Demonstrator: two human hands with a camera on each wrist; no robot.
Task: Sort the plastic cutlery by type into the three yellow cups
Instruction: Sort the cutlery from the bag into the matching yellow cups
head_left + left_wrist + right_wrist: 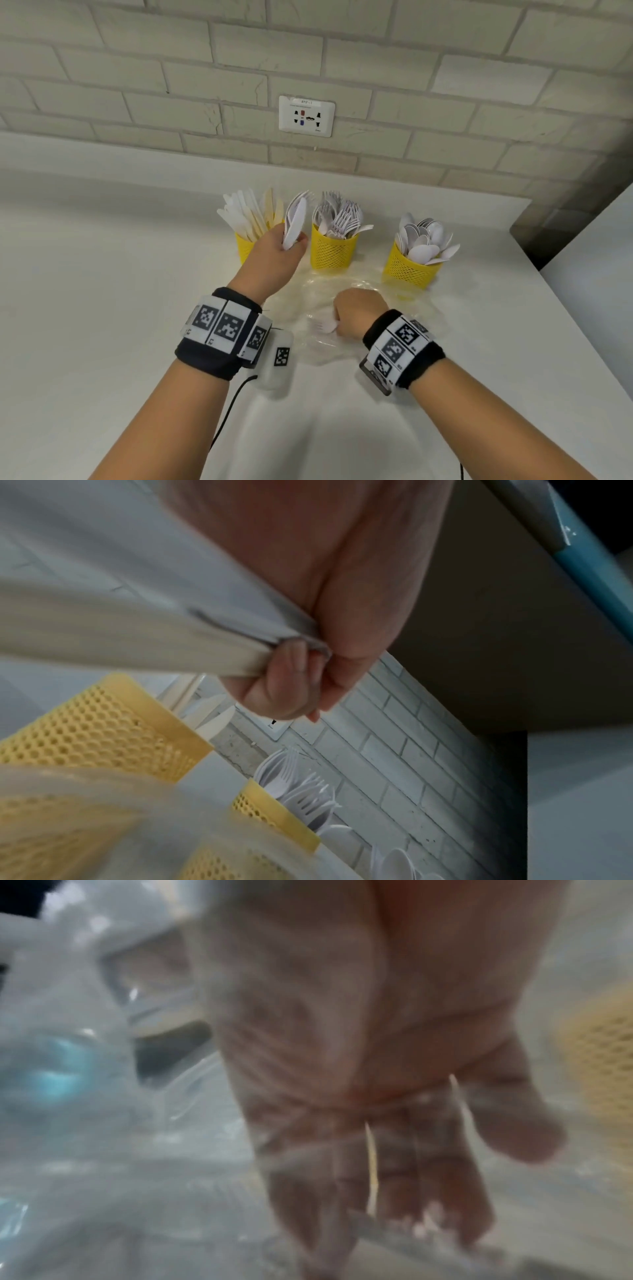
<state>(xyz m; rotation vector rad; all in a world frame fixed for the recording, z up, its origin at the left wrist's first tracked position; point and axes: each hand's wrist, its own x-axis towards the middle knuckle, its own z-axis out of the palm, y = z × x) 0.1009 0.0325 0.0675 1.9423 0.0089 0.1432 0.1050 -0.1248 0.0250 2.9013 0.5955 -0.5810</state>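
Note:
Three yellow mesh cups stand in a row near the wall: the left cup [244,247] holds knives, the middle cup [330,251] forks, the right cup [409,272] spoons. My left hand [291,245] grips a bunch of white cutlery [296,217] between the left and middle cups, a serrated knife in front and fork tines behind. In the left wrist view its fingers [291,680] curl round the bunch's handles [120,631]. My right hand [356,313] is down in a clear plastic bag [404,308], with its fingertips [428,1229] at a white fork [323,325]. The blur hides whether they grip it.
A white counter [102,274] runs back to a brick wall with a socket [306,115]. The counter's edge cuts across at the right [582,342]. A white wrist device [279,359] with a black cable [233,407] hangs below my left wrist.

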